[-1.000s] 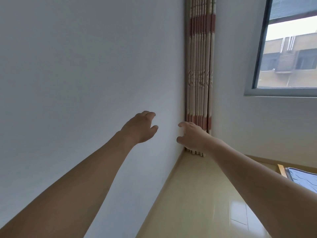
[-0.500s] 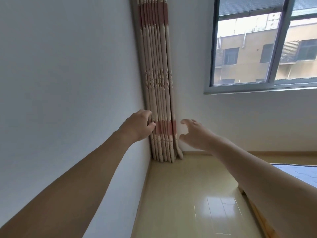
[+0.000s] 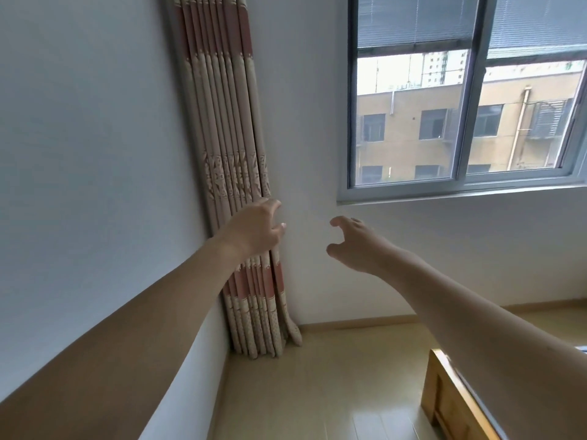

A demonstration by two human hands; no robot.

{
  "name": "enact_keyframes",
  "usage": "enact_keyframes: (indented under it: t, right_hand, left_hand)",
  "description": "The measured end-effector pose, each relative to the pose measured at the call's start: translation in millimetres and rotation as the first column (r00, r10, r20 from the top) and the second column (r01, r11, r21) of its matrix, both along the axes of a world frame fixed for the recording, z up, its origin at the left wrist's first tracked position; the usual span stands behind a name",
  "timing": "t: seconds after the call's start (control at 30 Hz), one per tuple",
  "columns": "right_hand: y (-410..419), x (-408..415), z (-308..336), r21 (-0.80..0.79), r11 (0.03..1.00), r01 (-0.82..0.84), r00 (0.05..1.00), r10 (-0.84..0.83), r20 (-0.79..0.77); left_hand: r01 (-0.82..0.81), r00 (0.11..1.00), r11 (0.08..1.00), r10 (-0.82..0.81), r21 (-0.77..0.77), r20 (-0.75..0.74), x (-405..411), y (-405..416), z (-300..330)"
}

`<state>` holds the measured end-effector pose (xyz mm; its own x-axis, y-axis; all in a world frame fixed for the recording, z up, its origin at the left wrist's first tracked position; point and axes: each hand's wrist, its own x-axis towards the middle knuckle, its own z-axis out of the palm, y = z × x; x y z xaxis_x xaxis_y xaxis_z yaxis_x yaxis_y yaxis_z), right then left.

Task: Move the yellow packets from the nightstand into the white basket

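None of the task's things shows in this view: no yellow packets, no nightstand, no white basket. Where the packets lie, which way they point and how their long axis runs cannot be told from here. As a judgement, the task looks barely begun or between steps; nothing here shows a packet moved, and everything that can be checked is still left to do.

Both arms reach forward into the middle of the view. The left hand [image 3: 254,228] sits just left of centre, at about 9 o'clock from the right hand [image 3: 352,244], with a clear gap between them. The left hand's fingers are loosely curled and grasp nothing; it overlaps the curtain in the view, but whether it touches the fabric cannot be told. The right hand is also empty, thumb and fingers spread in a relaxed half-open claw, in front of the bare wall.

The gathered curtain [image 3: 222,122], cream with reddish bands, hangs in the room corner from 12 o'clock down to the floor. A sliding window [image 3: 467,100] fills the 1 to 2 o'clock area, with a tan building beyond. A wooden bed frame corner [image 3: 451,404] shows at 5 o'clock on the pale glossy floor [image 3: 333,392].
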<state>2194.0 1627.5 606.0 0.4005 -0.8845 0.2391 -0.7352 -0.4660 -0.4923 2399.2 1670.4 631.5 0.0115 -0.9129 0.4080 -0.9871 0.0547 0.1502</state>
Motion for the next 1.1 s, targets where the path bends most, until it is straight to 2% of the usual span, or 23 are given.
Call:
enact_keyframes:
  t: [0.3,0.43,0.6,0.7,0.83,1.1]
  right_hand:
    - [-196,21,-46,0.104,0.991,0.08,0.991,-0.069,-0.111]
    - [-297,24,-52,0.106,0.983,0.147,0.983,-0.134,-0.122]
    - [-422,10,-28,0.067,0.963,0.261,0.961,-0.252,-0.115]
    - [-483,-6,-24,0.055,0.951,0.303,0.949,-0.296,-0.107]
    - [-562,-36,-37,0.091,0.927,0.364,0.925,-0.349,-0.151]
    - [-725,-136,-62,0.129,0.842,0.523,0.85,-0.504,-0.155]
  left_hand:
    - [0.083,0.996,0.989,-0.085,0.125,0.01,23,-217,-44]
    - [0.122,0.993,0.988,-0.122,0.099,-0.002,39,-328,-45]
    - [0.216,0.976,0.974,-0.217,0.073,0.004,35,-470,-24]
    - [0.28,0.96,0.958,-0.278,0.053,-0.044,12,-544,-20]
    - [0.398,0.917,0.911,-0.391,0.105,-0.079,-35,-641,-34]
    - [0.539,0.841,0.83,-0.54,0.146,-0.033,-143,-833,-58]
